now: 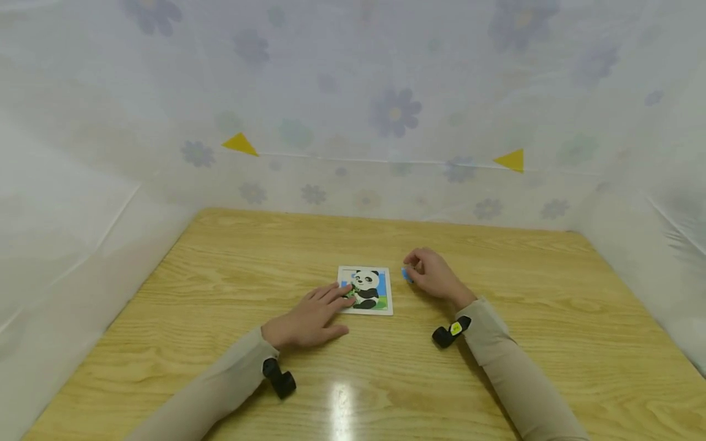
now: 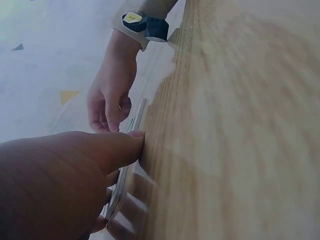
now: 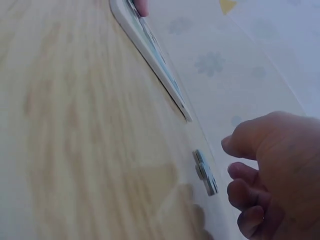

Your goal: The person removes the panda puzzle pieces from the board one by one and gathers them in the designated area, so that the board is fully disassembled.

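Observation:
A square panda jigsaw puzzle (image 1: 382, 286) in a white frame lies flat on the table, with a pale patch at its upper left. My left hand (image 1: 311, 320) rests its outstretched fingertips on the puzzle's left side and hides part of it. To the right, a small blue puzzle piece (image 1: 407, 275) lies on the table. My right hand (image 1: 437, 278) is right beside it, fingers loosely bent. In the right wrist view, the puzzle piece (image 3: 206, 173) stands apart from the thumb and fingertips, with nothing between them.
The wood-grain table (image 1: 220, 257) is bounded by white flowered sheeting (image 1: 342, 110) at the back and sides. Two yellow triangles (image 1: 240, 144) mark the back sheet. Each sleeve cuff carries a black wrist camera (image 1: 280, 378).

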The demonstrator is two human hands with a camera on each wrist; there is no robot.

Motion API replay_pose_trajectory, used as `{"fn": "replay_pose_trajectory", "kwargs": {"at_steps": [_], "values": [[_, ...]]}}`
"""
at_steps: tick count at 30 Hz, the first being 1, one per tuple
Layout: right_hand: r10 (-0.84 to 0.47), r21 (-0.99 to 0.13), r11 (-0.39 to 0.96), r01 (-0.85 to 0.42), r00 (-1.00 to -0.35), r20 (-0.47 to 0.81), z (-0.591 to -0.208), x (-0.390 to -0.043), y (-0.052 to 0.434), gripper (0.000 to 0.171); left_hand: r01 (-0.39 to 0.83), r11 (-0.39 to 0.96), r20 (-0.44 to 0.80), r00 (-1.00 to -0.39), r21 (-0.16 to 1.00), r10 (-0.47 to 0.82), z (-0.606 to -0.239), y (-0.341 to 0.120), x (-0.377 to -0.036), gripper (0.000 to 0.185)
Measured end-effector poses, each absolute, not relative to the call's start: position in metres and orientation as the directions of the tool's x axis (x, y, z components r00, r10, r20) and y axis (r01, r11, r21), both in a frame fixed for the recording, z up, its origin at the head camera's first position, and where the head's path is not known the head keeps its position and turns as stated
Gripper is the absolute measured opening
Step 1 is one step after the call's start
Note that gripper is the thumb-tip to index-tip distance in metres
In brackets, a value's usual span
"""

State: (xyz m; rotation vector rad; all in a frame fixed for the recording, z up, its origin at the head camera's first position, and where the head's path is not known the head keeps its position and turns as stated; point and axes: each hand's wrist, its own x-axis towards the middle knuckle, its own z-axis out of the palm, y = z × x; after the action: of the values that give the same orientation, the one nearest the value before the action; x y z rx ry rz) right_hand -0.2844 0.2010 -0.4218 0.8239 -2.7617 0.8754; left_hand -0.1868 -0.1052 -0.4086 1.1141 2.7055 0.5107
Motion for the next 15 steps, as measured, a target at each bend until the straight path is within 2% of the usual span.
{"fn": "replay_pose_trajectory", "kwargs": {"at_steps": [15], "values": [[-0.592, -0.604, 0.554, -0.573, -0.781, 0.199, -0.413, -0.288, 0.168, 0.009, 0.636, 0.684, -0.041, -0.72, 0.357, 0.692, -0.414, -0.106, -0.19, 0.06]]}}
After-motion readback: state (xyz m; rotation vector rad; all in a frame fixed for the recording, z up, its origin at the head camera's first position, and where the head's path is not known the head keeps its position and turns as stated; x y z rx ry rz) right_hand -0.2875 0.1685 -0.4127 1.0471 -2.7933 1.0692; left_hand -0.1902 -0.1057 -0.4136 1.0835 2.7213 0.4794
